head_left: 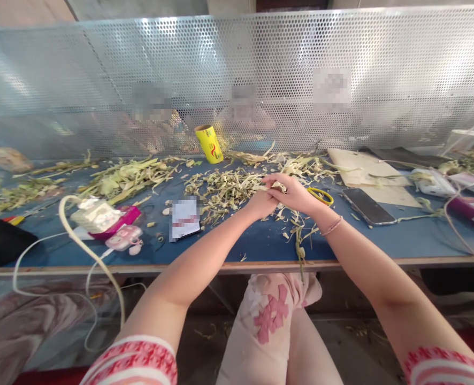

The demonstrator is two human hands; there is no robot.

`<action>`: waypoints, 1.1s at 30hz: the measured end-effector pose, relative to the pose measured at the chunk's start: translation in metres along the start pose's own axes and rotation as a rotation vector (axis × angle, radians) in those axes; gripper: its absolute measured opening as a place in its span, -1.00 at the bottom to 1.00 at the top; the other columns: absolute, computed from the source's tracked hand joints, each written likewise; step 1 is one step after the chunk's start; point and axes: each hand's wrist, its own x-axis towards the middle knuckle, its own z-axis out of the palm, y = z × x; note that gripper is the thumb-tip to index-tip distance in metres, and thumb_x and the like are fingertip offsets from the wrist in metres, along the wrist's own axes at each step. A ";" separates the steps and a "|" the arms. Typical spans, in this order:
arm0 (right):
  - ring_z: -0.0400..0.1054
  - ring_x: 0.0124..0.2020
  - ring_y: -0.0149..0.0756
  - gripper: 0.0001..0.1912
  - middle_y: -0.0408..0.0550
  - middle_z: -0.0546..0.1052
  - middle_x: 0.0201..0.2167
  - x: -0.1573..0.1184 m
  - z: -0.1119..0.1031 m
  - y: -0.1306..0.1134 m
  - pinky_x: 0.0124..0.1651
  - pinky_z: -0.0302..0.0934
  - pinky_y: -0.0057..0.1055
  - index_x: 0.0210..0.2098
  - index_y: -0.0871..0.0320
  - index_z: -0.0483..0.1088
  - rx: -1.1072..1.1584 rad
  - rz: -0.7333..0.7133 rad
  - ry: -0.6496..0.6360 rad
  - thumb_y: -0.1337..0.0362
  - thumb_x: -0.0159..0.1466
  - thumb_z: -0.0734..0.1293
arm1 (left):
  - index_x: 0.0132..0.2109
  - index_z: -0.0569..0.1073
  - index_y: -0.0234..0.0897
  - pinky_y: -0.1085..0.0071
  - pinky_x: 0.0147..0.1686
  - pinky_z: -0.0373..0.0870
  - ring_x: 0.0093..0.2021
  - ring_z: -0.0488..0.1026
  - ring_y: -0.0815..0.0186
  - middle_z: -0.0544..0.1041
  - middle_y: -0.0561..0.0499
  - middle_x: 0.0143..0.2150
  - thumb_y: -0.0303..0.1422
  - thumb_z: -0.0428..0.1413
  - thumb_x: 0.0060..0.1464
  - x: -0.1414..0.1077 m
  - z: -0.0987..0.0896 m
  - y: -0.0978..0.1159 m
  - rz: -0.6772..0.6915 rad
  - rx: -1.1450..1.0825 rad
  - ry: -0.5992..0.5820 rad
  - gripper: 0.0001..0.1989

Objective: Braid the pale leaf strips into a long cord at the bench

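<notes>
My left hand (pixel 262 205) and my right hand (pixel 289 190) meet over a pile of pale green-yellow dried plant scraps (pixel 231 187) on the blue table. Both have curled fingers and overlap, with the right partly across the left. A small pale and brownish bit shows between them, too small to name. Just beyond my right wrist lies a yellow loop (pixel 323 197), perhaps a scissor handle; the rest of it is hidden. To the left of my hands is a small white-faced object (pixel 185 218), its face blurred.
A yellow printed tube (pixel 209 144) leans near the perforated metal screen (pixel 285 64). On the right lie a dark phone (pixel 369 206) and cardboard sheets (pixel 365 168). A magenta-and-white power strip (pixel 114 222), a pink case (pixel 123 238) and cables occupy the left. More leafy scraps (pixel 130 176) lie behind.
</notes>
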 end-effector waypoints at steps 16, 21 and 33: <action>0.39 -0.30 -0.30 -0.85 -0.08 0.50 -0.35 -0.001 -0.007 -0.001 -0.16 0.29 -0.28 -0.25 0.11 0.41 0.079 0.064 0.195 0.27 0.19 0.27 | -0.50 0.22 -0.30 0.48 -0.51 0.02 -0.56 0.10 0.46 0.16 0.11 -0.60 -0.27 -0.12 0.16 0.009 -0.007 -0.006 0.188 -0.161 -0.024 -0.70; 0.40 -0.37 -0.34 -0.85 -0.09 0.51 -0.39 -0.001 -0.013 0.001 -0.23 0.33 -0.32 -0.29 0.12 0.40 0.304 0.163 0.184 0.22 0.14 0.32 | -0.47 0.22 -0.29 0.50 -0.59 -0.08 -0.64 0.04 0.52 0.13 0.15 -0.62 -0.26 0.01 0.10 0.011 -0.011 -0.007 0.136 -0.376 -0.030 -0.75; 0.39 -0.33 -0.37 -0.76 -0.11 0.49 -0.36 -0.002 -0.020 0.018 -0.20 0.33 -0.32 -0.33 0.14 0.38 0.589 0.247 0.171 0.44 0.01 0.19 | -0.43 0.19 -0.27 0.55 -0.61 -0.04 -0.61 0.08 0.54 0.17 0.15 -0.59 -0.17 0.04 0.08 0.007 -0.017 0.001 0.161 -0.663 0.004 -0.71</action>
